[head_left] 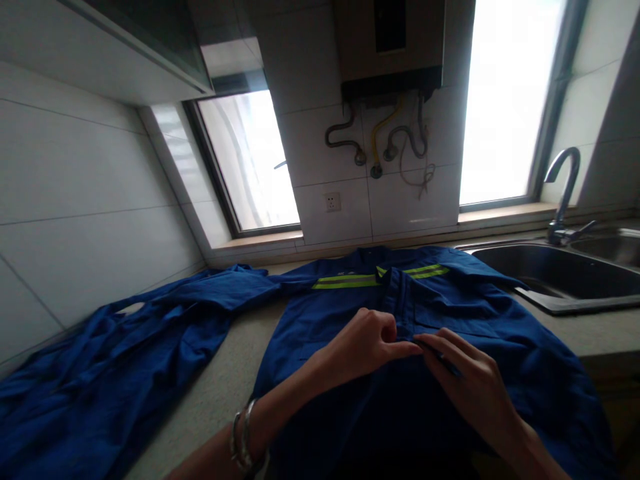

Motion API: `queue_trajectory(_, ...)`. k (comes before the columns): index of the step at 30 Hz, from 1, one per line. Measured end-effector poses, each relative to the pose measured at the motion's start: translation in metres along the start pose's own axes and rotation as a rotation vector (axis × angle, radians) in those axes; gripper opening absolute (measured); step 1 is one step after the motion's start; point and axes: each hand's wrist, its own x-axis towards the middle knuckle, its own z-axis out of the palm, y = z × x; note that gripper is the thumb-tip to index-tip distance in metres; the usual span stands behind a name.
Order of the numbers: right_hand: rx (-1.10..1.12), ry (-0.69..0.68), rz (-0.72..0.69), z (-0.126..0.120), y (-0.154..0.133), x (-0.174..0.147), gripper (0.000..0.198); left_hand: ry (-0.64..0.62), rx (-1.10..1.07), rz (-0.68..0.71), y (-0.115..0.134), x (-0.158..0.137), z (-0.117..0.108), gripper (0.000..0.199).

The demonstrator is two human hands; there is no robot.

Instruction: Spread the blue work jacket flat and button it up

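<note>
Fingertips of both hands meet pinched on the front placket [400, 313] of the blue work jacket [450, 333], left hand [363, 347] and right hand [470, 383] equally near, placket running away toward the reflective stripe [345, 281], jacket left of the sink [560, 277].

Nothing you can read here. The blue work jacket [400, 313] shows faint marks on its yellow reflective stripe [345, 282], too blurred to make out. The water heater [390, 43] front carries no legible label.
</note>
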Motion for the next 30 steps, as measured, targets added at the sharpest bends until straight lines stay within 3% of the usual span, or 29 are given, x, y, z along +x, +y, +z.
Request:
queue_trajectory(5, -0.213, 0.004, -0.185, -0.004, -0.002, -0.001, 0.027, -0.011, 0.019, -0.022, 0.002, -0.005, 0.0, 0.048)
queue_trajectory(8, -0.239, 0.027, -0.219, -0.005, -0.003, 0.0, 0.031, -0.106, -0.094, -0.021, 0.004, -0.007, 0.001, 0.044)
queue_trajectory(12, -0.068, -0.025, -0.091, -0.003, -0.002, 0.002, 0.027, -0.176, -0.273, -0.046, 0.002, -0.007, 0.006, 0.035)
queue_trajectory(16, 0.121, -0.176, 0.058, -0.003, 0.002, 0.005, 0.035, -0.172, -0.296, -0.049, 0.0, -0.008, 0.009, 0.03)
queue_trajectory(19, 0.134, -0.203, 0.094, -0.003, 0.004, 0.004, 0.035, -0.194, -0.284, -0.041, -0.001, -0.007, 0.007, 0.029)
queue_trajectory(23, 0.138, -0.156, 0.07, 0.0, 0.006, -0.002, 0.034, -0.199, -0.183, 0.011, 0.0, -0.006, 0.003, 0.028)
queue_trajectory(30, 0.045, -0.128, 0.048, 0.009, 0.005, -0.012, 0.028, -0.108, 0.249, 0.149, 0.005, -0.006, -0.003, 0.025)
